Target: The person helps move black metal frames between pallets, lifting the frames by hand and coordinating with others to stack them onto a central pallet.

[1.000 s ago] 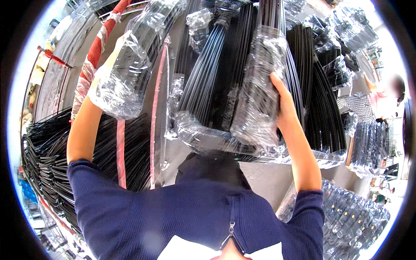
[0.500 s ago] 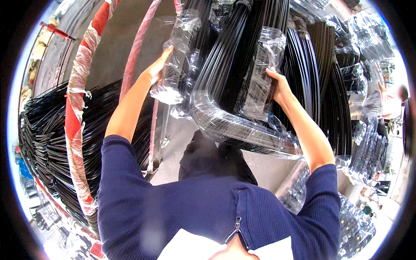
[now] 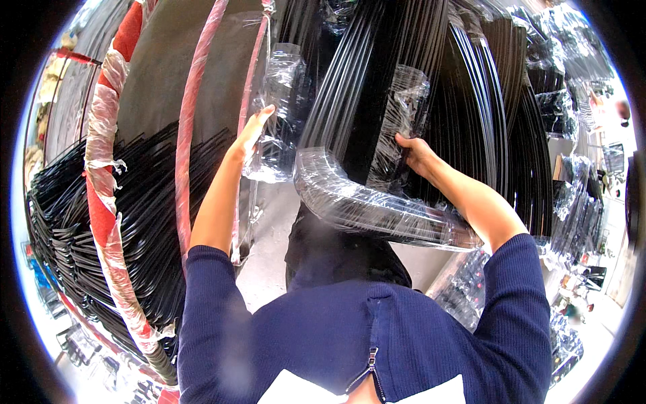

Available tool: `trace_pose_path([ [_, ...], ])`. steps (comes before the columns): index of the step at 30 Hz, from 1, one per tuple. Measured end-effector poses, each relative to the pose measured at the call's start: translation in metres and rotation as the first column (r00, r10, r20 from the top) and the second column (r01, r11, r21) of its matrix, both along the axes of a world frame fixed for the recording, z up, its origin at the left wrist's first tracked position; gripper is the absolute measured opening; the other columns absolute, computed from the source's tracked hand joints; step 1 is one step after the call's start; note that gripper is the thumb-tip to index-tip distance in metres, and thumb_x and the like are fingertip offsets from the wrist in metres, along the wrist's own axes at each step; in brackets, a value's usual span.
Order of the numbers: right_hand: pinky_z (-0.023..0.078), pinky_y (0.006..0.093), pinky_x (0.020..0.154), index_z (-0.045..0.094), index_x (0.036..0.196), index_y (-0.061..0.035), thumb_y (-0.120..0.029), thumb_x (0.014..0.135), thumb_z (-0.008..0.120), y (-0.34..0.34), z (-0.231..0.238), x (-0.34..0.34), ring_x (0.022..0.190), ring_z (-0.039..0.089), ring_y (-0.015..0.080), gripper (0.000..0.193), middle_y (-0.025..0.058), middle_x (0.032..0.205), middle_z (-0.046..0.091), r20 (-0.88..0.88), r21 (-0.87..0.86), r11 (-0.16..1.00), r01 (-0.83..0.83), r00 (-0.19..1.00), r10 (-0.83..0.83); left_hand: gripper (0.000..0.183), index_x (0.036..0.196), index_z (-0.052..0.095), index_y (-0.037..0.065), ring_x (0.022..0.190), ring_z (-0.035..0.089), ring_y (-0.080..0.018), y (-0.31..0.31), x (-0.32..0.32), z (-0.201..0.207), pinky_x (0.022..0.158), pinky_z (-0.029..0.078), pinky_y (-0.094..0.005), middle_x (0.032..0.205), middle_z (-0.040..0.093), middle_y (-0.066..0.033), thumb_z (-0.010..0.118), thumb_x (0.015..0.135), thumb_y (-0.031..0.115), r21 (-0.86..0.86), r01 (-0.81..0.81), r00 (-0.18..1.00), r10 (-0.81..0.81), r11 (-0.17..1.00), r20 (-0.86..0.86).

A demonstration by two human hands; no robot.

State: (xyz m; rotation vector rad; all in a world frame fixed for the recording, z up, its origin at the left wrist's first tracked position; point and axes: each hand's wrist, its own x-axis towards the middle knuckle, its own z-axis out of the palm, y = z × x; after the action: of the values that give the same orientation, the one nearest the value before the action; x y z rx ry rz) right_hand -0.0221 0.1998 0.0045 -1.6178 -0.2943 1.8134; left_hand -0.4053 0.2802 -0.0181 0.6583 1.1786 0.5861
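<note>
Two upright blocks wrapped in clear film stand before me, with long black strips (image 3: 343, 81) between and behind them. My left hand (image 3: 253, 138) grips the outer side of the left film-wrapped block (image 3: 281, 111), thumb along its edge and the other fingers mostly hidden. On the other side, my right hand (image 3: 418, 155) is closed on the right film-wrapped block (image 3: 398, 111); its fingers are partly hidden behind it. Nearer to me, a bent film-wrapped bar (image 3: 363, 202) runs across below the strips, under my right forearm.
At the left, red bars (image 3: 108, 202) in torn film curve upward beside a dense pile of black strips (image 3: 74, 236). More hanging black strips (image 3: 471, 121) stand at the right. Beyond them are wrapped bundles (image 3: 579, 202) and another person (image 3: 619, 118).
Both hands and the two wrapped blocks sit lower in the picture, nearer to me. My right hand has come a little leftward. The red bars appear farther left as the view shifts.
</note>
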Motion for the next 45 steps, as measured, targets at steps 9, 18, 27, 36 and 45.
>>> trace_pose_path([
  [9, 0.033, 0.0414, 0.093, 0.044, 0.121, 0.0002, -0.028, 0.08, 0.063, -0.001, -0.015, 0.002, 0.115, 0.041, 0.023, 0.053, 0.0128, 0.126, 0.044, 0.114, -0.161, 0.973, -0.165, 0.976, 0.185, 0.091, 0.121, 0.036, -0.01, 0.123, 0.024, -0.039, -0.033, 0.003, -0.035, 0.103, 0.019, -0.0433, 0.129, 0.029, -0.0275, 0.063, 0.067, 0.058, 0.406, 0.263, 0.65, 0.15, 0.875, -0.745],
  [18, 0.049, 0.0424, 0.073, 0.046, 0.113, 0.0068, -0.045, 0.074, 0.066, 0.006, -0.001, -0.029, 0.089, 0.059, 0.0318, 0.068, 0.0212, 0.111, 0.054, 0.523, -0.54, 0.676, -0.501, 0.43, 0.736, 0.06, 0.107, 0.045, 0.002, 0.082, 0.061, -0.0336, -0.035, 0.033, 0.007, 0.073, 0.047, -0.0373, 0.086, 0.062, -0.0203, 0.072, 0.06, 0.029, 0.327, 0.172, 0.598, 0.166, 0.929, -0.785],
  [27, 0.049, 0.0395, 0.057, 0.053, 0.09, 0.0097, -0.042, 0.074, 0.067, -0.008, -0.03, -0.02, 0.067, 0.063, 0.0302, 0.056, 0.0226, 0.085, 0.061, 0.615, -0.515, 0.65, -0.559, 0.288, 0.735, 0.076, 0.121, 0.038, -0.01, 0.108, 0.048, -0.0365, -0.064, 0.051, -0.008, 0.092, 0.038, -0.0368, 0.116, 0.048, -0.0266, 0.073, 0.065, 0.027, 0.528, 0.14, 0.575, 0.365, 0.837, -0.732],
  [36, 0.053, 0.0339, 0.064, 0.062, 0.096, 0.0001, -0.055, 0.075, 0.055, 0.02, 0.045, -0.024, 0.063, 0.065, 0.0226, 0.06, 0.0127, 0.084, 0.065, 0.452, -0.652, 0.164, -0.741, -0.205, 0.868, 0.094, 0.133, 0.018, -0.006, 0.122, 0.035, -0.0338, -0.056, 0.02, -0.044, 0.101, 0.026, -0.039, 0.131, 0.035, -0.025, 0.07, 0.069, 0.037, 0.52, 0.249, 0.583, 0.302, 0.817, -0.754],
  [45, 0.048, 0.0299, 0.075, 0.061, 0.094, 0.0026, -0.025, 0.088, 0.049, 0.011, 0.248, -0.047, 0.085, 0.062, 0.0183, 0.03, 0.0133, 0.084, 0.065, 0.698, 0.186, 0.286, -0.94, 0.331, 0.635, 0.068, 0.125, 0.03, -0.006, 0.111, 0.044, -0.0337, -0.048, 0.01, -0.055, 0.095, 0.033, -0.0352, 0.117, 0.045, -0.0251, 0.065, 0.076, 0.026, 0.602, 0.231, 0.859, 0.13, 0.764, -0.495],
])
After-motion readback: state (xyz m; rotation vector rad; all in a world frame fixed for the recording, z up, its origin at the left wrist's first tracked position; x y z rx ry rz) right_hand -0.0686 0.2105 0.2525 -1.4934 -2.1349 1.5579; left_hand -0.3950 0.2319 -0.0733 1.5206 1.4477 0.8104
